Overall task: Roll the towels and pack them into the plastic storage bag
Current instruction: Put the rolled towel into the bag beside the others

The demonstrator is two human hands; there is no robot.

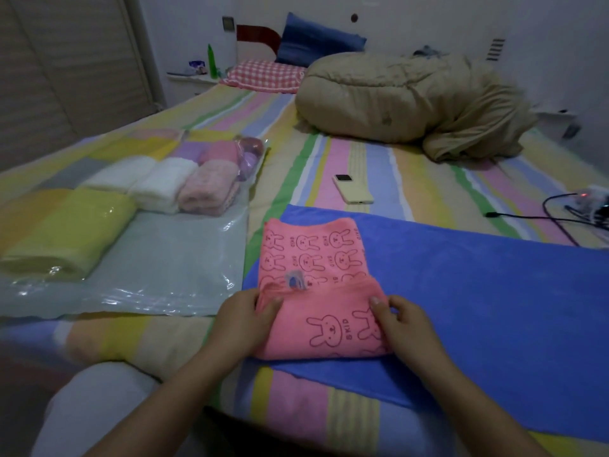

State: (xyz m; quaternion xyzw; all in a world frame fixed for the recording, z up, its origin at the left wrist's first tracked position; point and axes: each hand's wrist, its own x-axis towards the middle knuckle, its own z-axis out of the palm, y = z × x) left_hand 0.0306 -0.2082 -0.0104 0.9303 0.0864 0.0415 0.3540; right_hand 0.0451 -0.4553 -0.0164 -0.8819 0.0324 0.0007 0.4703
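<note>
While both forearms reach forward from the near edge of the bed (329, 153), the left hand (244, 319) and right hand (405, 324) sit at either end of the rolled near part of one pink towel (313, 255), fingers curled and clamped on the roll, thumbs on top. Its far half lies flat on one blue towel (461, 275). Left of it, one plastic storage bag (171, 252) holds one yellow roll (66, 232), two white rolls (164, 184) and two pink rolls (209, 189); a purple shape at the bag's far end is unclear.
</note>
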